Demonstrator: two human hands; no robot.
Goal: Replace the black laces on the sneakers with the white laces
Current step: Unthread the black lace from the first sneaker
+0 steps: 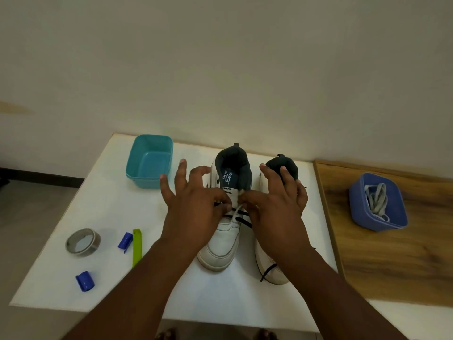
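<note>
Two white sneakers with dark lining stand side by side on the white table (117, 192), toes toward me. Both of my hands work over the lacing of the left sneaker (221, 244). My left hand (196, 207) pinches thumb and forefinger at its left eyelet row, where a bit of black lace (242, 214) shows; the other fingers are spread. My right hand (277, 212) pinches the end of a white lace (235, 213) that runs down into the eyelets. It hides most of the right sneaker (282, 168), whose loose black lace end (268, 270) trails near the toe.
An empty teal tub (149, 163) sits at the back left. A blue tub (377, 204) holding white laces (376, 200) rests on the wooden surface (392, 266) to the right. A tape roll (83, 241), two blue clips (125, 241) (85, 280) and a green stick (136, 246) lie front left.
</note>
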